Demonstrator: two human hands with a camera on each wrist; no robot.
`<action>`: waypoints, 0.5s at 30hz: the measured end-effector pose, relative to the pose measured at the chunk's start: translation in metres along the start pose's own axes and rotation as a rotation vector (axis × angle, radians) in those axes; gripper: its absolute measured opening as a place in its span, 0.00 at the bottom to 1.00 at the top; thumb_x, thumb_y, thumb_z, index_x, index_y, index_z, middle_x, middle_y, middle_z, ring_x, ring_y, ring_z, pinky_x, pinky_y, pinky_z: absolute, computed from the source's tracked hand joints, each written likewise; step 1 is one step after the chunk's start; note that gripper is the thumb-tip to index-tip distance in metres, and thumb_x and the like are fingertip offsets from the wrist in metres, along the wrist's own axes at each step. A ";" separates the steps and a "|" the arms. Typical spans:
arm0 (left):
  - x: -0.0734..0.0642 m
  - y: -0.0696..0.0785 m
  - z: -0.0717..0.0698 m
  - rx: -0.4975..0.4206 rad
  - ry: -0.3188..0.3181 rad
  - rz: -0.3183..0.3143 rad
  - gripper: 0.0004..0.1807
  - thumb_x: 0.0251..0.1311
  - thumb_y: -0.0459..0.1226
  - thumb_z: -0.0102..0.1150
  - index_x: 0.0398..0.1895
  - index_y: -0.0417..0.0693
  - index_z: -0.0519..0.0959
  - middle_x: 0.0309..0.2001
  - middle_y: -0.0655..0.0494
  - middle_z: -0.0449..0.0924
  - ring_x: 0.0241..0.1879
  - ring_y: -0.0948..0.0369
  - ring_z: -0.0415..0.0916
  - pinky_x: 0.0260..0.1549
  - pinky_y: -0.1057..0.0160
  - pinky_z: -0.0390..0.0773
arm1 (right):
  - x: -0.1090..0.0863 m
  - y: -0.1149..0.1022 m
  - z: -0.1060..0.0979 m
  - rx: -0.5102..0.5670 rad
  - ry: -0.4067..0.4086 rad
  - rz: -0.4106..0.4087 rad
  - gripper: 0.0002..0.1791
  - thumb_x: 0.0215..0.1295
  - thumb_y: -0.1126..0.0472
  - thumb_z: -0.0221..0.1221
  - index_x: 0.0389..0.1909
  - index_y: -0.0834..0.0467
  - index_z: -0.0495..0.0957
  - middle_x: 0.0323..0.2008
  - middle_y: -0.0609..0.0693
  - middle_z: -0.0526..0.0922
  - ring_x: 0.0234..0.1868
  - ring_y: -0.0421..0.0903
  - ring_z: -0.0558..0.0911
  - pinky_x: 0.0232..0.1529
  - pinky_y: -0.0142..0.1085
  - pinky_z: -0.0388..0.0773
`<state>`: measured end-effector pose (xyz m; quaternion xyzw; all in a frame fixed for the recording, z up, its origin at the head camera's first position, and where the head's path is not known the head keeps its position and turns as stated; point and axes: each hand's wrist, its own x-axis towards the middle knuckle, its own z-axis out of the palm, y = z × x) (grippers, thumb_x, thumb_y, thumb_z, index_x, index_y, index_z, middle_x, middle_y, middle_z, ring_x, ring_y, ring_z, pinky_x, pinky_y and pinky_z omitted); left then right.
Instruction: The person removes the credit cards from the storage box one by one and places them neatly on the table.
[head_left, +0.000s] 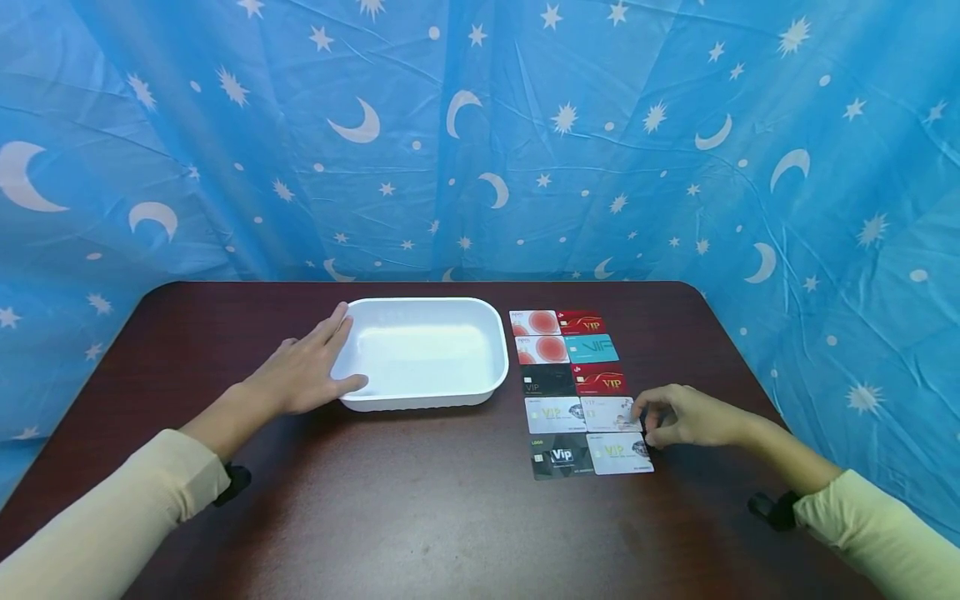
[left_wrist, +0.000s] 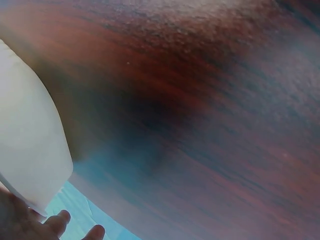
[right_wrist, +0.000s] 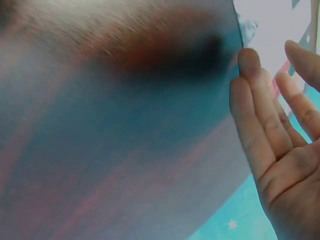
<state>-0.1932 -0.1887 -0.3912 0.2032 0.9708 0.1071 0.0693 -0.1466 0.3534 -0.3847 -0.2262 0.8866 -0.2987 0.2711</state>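
A white plastic tray (head_left: 423,402) stands on the dark table. My left hand (head_left: 306,371) rests on its left end with fingers spread, the thumb over the near corner. In the left wrist view the tray's side (left_wrist: 32,115) shows, with fingertips (left_wrist: 59,222) below it. To the tray's right, several VIP cards lie in two columns. My right hand (head_left: 693,418) is at the right edge of a white card (head_left: 609,413) and the white VIP card (head_left: 618,454) below it. The right wrist view shows its fingers (right_wrist: 245,100) fairly straight beside a pale card (right_wrist: 267,25), thumb apart.
Further up the columns lie red cards (head_left: 600,379), a teal card (head_left: 590,347), black cards (head_left: 547,379) and white cards with red circles (head_left: 534,323). A blue curtain (head_left: 420,192) with stars and moons hangs behind the table (head_left: 360,508).
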 end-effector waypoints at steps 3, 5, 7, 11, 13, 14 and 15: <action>0.000 0.000 0.000 -0.009 -0.005 0.004 0.55 0.62 0.61 0.55 0.78 0.33 0.46 0.78 0.36 0.39 0.74 0.37 0.50 0.58 0.25 0.60 | 0.004 -0.006 -0.014 -0.054 0.057 -0.015 0.18 0.60 0.66 0.67 0.50 0.67 0.77 0.31 0.46 0.79 0.30 0.42 0.79 0.33 0.33 0.81; 0.001 0.000 0.000 -0.008 -0.011 0.009 0.54 0.62 0.61 0.55 0.78 0.34 0.46 0.78 0.35 0.39 0.73 0.36 0.51 0.58 0.25 0.59 | 0.007 -0.011 -0.025 -0.089 0.116 -0.023 0.18 0.61 0.66 0.67 0.50 0.67 0.77 0.32 0.46 0.80 0.31 0.43 0.79 0.34 0.33 0.81; 0.002 0.001 -0.001 0.004 -0.016 0.016 0.54 0.62 0.60 0.55 0.78 0.35 0.47 0.78 0.35 0.40 0.73 0.36 0.52 0.58 0.25 0.58 | 0.010 -0.015 -0.036 -0.136 0.193 -0.021 0.17 0.62 0.65 0.66 0.50 0.65 0.78 0.33 0.46 0.81 0.33 0.44 0.79 0.35 0.34 0.81; 0.004 0.002 -0.004 0.030 -0.023 0.027 0.52 0.62 0.59 0.56 0.79 0.38 0.47 0.78 0.34 0.41 0.72 0.35 0.53 0.59 0.24 0.56 | 0.018 -0.023 -0.057 -0.246 0.323 -0.002 0.19 0.63 0.63 0.66 0.53 0.65 0.76 0.40 0.52 0.83 0.39 0.50 0.80 0.39 0.42 0.82; 0.005 0.003 -0.007 0.036 -0.023 0.025 0.51 0.64 0.59 0.55 0.79 0.38 0.48 0.77 0.33 0.43 0.72 0.35 0.54 0.59 0.25 0.57 | 0.023 -0.025 -0.066 -0.294 0.367 0.022 0.24 0.64 0.61 0.66 0.57 0.66 0.73 0.47 0.59 0.81 0.46 0.56 0.79 0.46 0.50 0.81; 0.005 0.003 -0.009 0.039 -0.019 0.024 0.50 0.64 0.58 0.54 0.78 0.38 0.48 0.77 0.33 0.44 0.71 0.35 0.55 0.59 0.25 0.58 | 0.026 -0.027 -0.071 -0.310 0.385 0.035 0.26 0.65 0.59 0.65 0.60 0.67 0.71 0.51 0.62 0.80 0.50 0.60 0.78 0.49 0.55 0.78; 0.005 0.003 -0.010 0.041 -0.012 0.025 0.49 0.65 0.57 0.54 0.78 0.38 0.49 0.77 0.32 0.46 0.70 0.35 0.57 0.59 0.26 0.59 | 0.028 -0.028 -0.075 -0.328 0.404 0.053 0.28 0.66 0.58 0.64 0.62 0.67 0.69 0.55 0.65 0.77 0.55 0.63 0.76 0.53 0.59 0.75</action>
